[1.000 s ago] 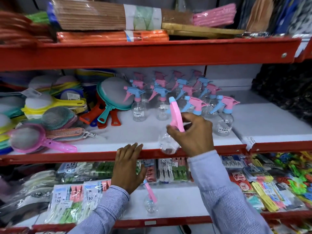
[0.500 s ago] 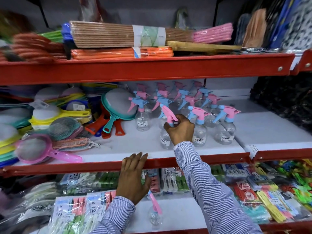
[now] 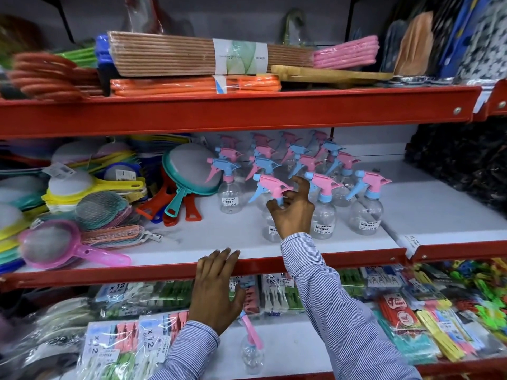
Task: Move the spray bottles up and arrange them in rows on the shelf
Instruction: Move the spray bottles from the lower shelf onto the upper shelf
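Several clear spray bottles with pink and blue trigger heads stand in rows on the middle shelf [image 3: 192,242]. My right hand [image 3: 293,212] grips the neck of a pink-headed spray bottle [image 3: 270,187] that stands upright in the front row, between a blue-headed bottle [image 3: 230,187] and another pink-headed bottle [image 3: 323,212]. My left hand [image 3: 216,286] rests open with its fingertips on the red front edge of that shelf. One more spray bottle [image 3: 251,349] stands on the lower shelf below my left hand.
Plastic strainers [image 3: 65,242] and swatters are piled on the left of the middle shelf. White shelf surface [image 3: 428,209] lies to the right of the bottles. Packets of clothes pegs [image 3: 115,344] fill the lower shelf. Bundled mats [image 3: 192,53] lie on the top shelf.
My right hand carried the pink-headed bottle from the shelf's front edge up and back, and stood it upright in the front row. My left hand stayed on the shelf edge.
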`<state>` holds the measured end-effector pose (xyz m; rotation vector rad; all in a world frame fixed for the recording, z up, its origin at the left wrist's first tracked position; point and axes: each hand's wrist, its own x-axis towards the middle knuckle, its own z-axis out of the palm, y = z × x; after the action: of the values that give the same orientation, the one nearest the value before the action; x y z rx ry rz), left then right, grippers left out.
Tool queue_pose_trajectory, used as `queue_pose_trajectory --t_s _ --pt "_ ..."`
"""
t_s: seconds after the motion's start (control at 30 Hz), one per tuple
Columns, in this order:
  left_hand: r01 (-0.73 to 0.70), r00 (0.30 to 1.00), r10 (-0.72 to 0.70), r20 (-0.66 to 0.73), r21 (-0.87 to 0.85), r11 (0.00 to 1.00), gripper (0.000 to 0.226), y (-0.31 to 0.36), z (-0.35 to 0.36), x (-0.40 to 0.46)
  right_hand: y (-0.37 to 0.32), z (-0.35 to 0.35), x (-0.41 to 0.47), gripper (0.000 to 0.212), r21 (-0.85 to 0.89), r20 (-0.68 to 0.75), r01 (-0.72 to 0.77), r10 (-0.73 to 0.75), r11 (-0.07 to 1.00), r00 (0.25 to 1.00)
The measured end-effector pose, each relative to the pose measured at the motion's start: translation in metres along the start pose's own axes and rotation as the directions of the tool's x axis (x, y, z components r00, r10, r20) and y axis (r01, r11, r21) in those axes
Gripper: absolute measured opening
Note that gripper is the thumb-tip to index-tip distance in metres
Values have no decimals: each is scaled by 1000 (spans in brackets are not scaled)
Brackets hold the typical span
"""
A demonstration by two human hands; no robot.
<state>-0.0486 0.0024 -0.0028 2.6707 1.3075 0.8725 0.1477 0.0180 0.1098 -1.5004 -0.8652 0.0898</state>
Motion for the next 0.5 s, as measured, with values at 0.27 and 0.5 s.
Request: queue_pose_trajectory --t_s 0.27,0.5 --pt "-9 1000 9 -9 6 1000 73 0 0 0 2 -2 -2 68 -39 11 48 -48 998 999" --pt "-10 1000 10 -19 13 1000 74 0 0 1 1 -17 -11 67 -64 7 54 -54 996 999"
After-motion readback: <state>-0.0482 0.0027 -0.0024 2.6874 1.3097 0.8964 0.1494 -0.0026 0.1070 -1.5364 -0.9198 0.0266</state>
